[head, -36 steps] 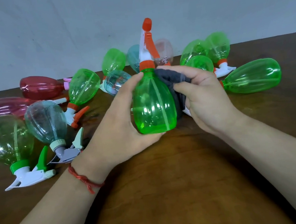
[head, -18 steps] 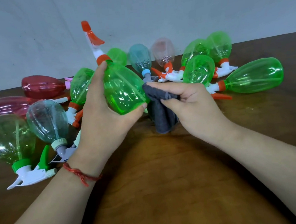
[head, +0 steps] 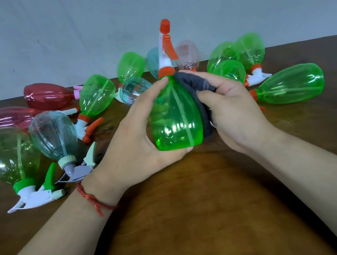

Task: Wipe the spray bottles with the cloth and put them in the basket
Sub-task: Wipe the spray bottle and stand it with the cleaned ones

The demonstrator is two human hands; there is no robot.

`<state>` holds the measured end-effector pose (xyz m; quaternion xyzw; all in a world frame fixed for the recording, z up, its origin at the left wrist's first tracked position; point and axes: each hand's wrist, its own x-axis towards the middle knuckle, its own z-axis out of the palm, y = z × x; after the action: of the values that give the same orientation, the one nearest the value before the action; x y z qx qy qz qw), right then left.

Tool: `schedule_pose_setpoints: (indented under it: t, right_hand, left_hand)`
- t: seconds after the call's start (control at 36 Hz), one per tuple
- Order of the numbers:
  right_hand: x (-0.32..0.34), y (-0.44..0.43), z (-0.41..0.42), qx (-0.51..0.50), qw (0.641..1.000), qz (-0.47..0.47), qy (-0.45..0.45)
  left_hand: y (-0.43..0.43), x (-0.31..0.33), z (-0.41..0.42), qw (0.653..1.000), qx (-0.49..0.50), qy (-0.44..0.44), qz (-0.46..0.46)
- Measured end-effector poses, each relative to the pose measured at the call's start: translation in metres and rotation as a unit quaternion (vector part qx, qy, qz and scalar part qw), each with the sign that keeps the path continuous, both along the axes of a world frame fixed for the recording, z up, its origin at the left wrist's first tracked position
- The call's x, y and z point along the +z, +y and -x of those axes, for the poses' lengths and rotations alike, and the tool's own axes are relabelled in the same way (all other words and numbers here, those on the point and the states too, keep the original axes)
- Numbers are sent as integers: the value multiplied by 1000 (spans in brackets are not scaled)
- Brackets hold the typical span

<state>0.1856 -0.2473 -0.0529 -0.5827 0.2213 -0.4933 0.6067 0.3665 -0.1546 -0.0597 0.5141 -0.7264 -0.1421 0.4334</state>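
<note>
Wall (head: 71,29): plain, pale grey-white, matte finish. Faint scuffs and a few small dark specks on surface. Occupies upper part of view.

Table (head: 192,217): dark brown wood, grain visible, slight sheen. Far edge runs along foot of wall; contact not confirmable. Lighter, warmer brown patch at centre of tabletop, darker toward sides.

Light: even, diffuse; soft shadows and dull reflections on tabletop.
</note>
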Motion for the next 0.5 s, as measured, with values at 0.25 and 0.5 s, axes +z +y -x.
schedule_pose_setpoints:
  t: [0.25, 0.5]
  right_hand:
    - [3, 1, 0, 59, 996, -56, -36]
    - [-3, -1, -2, 19, 1000, -3, 6]
  left_hand:
    - [-1, 1, -4, 999, -18, 47, -1]
    - [-5, -3, -3, 998, 43, 33, 15]
